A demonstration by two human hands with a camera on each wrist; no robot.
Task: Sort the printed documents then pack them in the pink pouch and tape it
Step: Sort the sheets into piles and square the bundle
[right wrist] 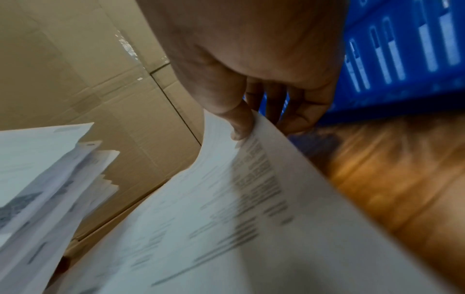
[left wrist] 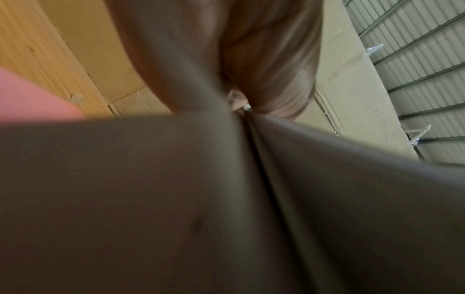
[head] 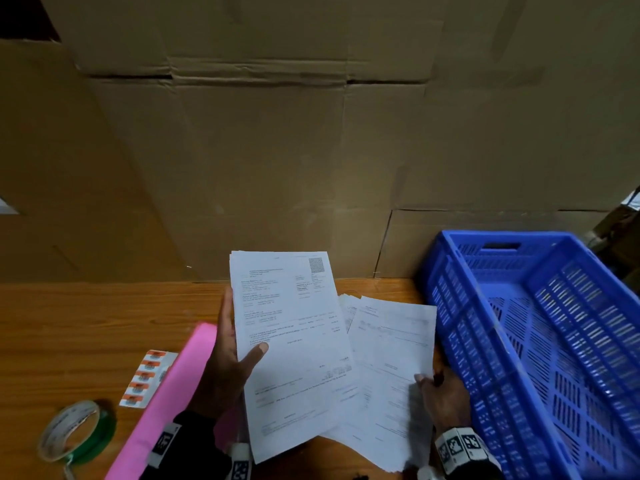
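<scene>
My left hand [head: 239,355] grips a raised bundle of printed documents [head: 294,334], thumb across the front page and fingers behind. My right hand [head: 437,393] pinches the right edge of a second sheaf of printed pages [head: 388,375] that lies lower, over the wooden table [head: 86,323]. In the right wrist view the thumb [right wrist: 239,125] presses on the top sheet [right wrist: 214,218] with the fingers under it. The pink pouch [head: 166,403] lies flat under my left wrist. A roll of tape [head: 74,433] sits at the front left. The left wrist view is mostly blocked by blurred paper [left wrist: 176,199].
A blue slatted plastic crate [head: 540,341] stands tilted at the right, close to my right hand. A strip of orange and white labels [head: 147,377] lies left of the pouch. Large cardboard boxes [head: 277,150] wall off the back of the table.
</scene>
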